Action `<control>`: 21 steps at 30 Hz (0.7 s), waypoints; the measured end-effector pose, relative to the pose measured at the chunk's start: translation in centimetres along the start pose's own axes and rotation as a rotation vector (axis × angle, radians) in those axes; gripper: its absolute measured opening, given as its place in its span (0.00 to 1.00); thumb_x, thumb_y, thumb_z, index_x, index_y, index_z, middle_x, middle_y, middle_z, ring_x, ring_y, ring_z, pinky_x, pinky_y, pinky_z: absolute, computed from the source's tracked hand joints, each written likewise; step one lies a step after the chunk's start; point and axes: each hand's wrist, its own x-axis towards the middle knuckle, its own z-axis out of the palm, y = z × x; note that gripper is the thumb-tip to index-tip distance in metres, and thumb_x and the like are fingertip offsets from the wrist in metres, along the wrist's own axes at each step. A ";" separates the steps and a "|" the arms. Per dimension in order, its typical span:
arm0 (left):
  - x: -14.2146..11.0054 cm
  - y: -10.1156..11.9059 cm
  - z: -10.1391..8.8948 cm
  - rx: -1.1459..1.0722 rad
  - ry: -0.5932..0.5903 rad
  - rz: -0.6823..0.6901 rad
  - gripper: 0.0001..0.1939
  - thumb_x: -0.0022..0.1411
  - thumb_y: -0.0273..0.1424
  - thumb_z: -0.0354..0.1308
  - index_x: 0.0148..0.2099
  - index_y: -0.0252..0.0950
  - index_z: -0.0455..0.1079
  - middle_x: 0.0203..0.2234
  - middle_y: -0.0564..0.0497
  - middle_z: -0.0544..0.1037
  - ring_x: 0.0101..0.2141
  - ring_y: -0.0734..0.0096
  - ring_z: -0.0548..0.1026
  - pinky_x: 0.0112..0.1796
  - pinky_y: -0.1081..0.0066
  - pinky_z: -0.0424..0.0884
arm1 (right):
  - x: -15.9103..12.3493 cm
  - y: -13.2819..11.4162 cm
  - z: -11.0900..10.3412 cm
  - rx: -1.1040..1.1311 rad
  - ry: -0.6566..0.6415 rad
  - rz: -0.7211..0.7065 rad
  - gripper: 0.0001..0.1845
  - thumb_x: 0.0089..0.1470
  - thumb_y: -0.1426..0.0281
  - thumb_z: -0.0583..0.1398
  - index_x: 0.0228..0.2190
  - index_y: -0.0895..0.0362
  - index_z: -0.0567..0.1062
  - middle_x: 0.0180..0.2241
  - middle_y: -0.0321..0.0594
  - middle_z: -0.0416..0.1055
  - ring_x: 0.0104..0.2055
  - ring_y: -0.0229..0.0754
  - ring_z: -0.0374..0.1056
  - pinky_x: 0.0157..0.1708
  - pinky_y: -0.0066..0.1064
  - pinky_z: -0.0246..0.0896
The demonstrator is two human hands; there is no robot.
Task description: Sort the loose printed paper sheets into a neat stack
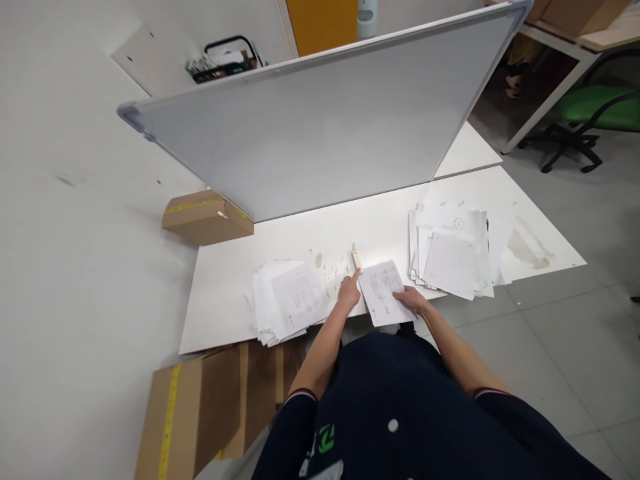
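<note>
My right hand [413,299] grips a thin set of printed sheets [384,293] by its right edge, thumb on top. The sheets lie at the table's front edge and partly overhang it. At their upper left corner is a narrow cream-coloured object [356,259] that looks like a small stapler. My left hand [350,290] reaches it with an outstretched index fingertip, its other fingers curled and not around anything visible. To the left lies a loose pile of papers [287,300]. Another pile of papers [450,253] spreads over the table on the right.
A large whiteboard [330,127] stands across the back of the white table [215,287]. One cardboard box [207,220] sits at the back left corner; more cardboard boxes [190,413] stand below on the left. A green chair [600,107] is at the far right.
</note>
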 end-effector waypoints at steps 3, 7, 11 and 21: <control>0.1 0.1 0.1 0.039 -0.005 -0.011 0.35 0.55 0.20 0.45 0.62 0.48 0.46 0.47 0.43 0.64 0.48 0.56 0.64 0.46 0.63 0.60 | 0.0 -0.3 0.1 -0.004 0.007 -0.010 0.14 0.42 0.67 0.61 0.33 0.60 0.72 0.38 0.49 0.74 0.35 0.47 0.72 0.30 0.34 0.68; 0.0 0.4 0.0 0.078 -0.007 -0.010 0.34 0.55 0.21 0.44 0.62 0.48 0.48 0.47 0.42 0.64 0.48 0.54 0.64 0.45 0.61 0.61 | -0.2 -0.7 0.3 -0.022 0.034 -0.029 0.13 0.41 0.68 0.61 0.32 0.61 0.73 0.35 0.48 0.75 0.33 0.47 0.72 0.29 0.33 0.68; -0.7 0.5 0.1 0.090 0.018 0.002 0.33 0.56 0.21 0.42 0.63 0.46 0.45 0.50 0.41 0.62 0.49 0.57 0.64 0.46 0.62 0.61 | -0.7 -1.2 -0.9 -0.054 0.108 -0.064 0.12 0.39 0.69 0.62 0.30 0.61 0.74 0.31 0.46 0.76 0.30 0.46 0.72 0.27 0.30 0.67; -8.3 -6.5 -0.2 0.228 0.430 0.090 0.22 0.61 0.32 0.44 0.57 0.34 0.60 0.49 0.40 0.65 0.51 0.57 0.60 0.52 0.60 0.55 | -3.8 -3.4 -13.6 -0.123 0.545 -0.171 0.13 0.41 0.69 0.60 0.32 0.64 0.71 0.30 0.51 0.74 0.27 0.44 0.70 0.25 0.32 0.66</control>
